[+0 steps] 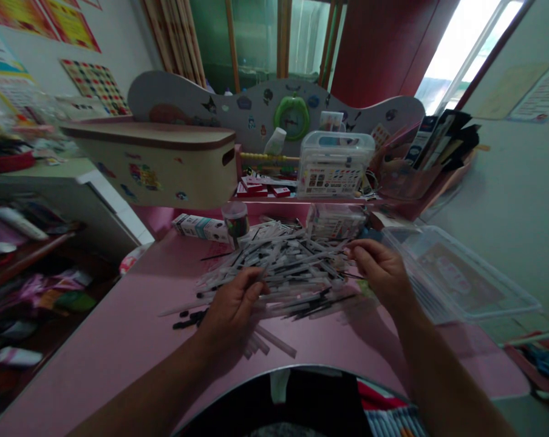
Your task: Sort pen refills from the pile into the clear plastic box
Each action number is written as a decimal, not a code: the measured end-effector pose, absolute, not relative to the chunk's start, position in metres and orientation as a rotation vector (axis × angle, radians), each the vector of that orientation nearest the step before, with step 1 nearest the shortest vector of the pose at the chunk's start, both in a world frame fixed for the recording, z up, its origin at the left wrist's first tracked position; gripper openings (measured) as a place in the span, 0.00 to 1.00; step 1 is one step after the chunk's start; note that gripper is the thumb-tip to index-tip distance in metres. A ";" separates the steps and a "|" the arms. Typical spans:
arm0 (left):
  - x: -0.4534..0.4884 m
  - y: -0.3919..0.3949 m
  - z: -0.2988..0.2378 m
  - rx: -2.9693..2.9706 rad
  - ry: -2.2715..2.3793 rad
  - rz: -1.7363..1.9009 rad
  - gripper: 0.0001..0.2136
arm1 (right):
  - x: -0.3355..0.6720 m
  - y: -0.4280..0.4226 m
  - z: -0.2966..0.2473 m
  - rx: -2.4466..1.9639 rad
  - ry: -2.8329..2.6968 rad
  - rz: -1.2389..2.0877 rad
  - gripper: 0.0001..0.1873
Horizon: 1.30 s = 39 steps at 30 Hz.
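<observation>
A loose heap of pale, translucent pen barrels (pixel 279 258) covers the middle of the pink table. At its near left edge is my left hand (pixel 231 309), fingers curled and thumb pressed in, closed on a pale pen barrel that shows at the fingertips. Several clear tubes (pixel 274 341) stick out below this hand; whether it grips them or they lie under it, I cannot tell. My right hand (pixel 381 270) is raised at the heap's right side, thumb and forefinger pinched; what is between them is too small to name. Black pen caps (pixel 190 320) lie left of my left hand. Thin dark refills (pixel 317 306) lie in front of the heap.
Behind the heap stand a small clear jar (pixel 235 221), a long printed box (pixel 201 227) and a clear plastic case (pixel 336 221). A clear open bin (pixel 461 273) is at the right. The shelf above carries a cream storage box (pixel 165 167), a handled case (pixel 336 164) and a pen holder (pixel 404 173).
</observation>
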<state>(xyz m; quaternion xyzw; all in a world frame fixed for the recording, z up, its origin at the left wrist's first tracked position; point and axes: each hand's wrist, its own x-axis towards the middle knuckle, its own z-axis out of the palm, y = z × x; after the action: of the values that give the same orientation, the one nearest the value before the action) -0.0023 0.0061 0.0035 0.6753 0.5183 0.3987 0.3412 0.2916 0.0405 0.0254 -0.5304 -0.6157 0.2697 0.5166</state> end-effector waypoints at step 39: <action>-0.003 0.009 -0.001 2.264 1.278 0.961 0.11 | 0.244 0.029 0.004 -0.924 -1.538 1.081 0.04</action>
<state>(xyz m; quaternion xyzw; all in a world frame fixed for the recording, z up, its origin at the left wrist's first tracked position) -0.0031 0.0091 -0.0012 0.8028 0.4533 0.3409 0.1838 0.2444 0.0293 0.0042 -0.3822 -0.6357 0.4471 0.4999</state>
